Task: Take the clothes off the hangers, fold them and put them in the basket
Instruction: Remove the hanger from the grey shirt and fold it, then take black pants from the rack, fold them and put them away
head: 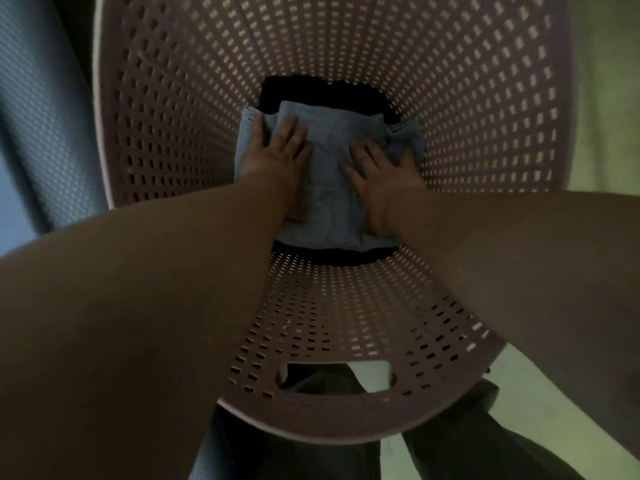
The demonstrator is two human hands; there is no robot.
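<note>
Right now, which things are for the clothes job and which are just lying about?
For the job: basket; folded blue garment lying in it; dark garment underneath; left hand and right hand, pressing flat on the blue one.
Just lying about: blue-grey fabric at the left; pale floor; the person's dark trousers.

Your left hand (277, 147) and right hand (381, 174) lay flat on the folded blue garment (329, 188), atop dark clothes (311, 95) inside the basket (485, 133).

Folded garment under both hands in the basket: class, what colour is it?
The folded garment is plain light blue, clearest in the head view.
</note>
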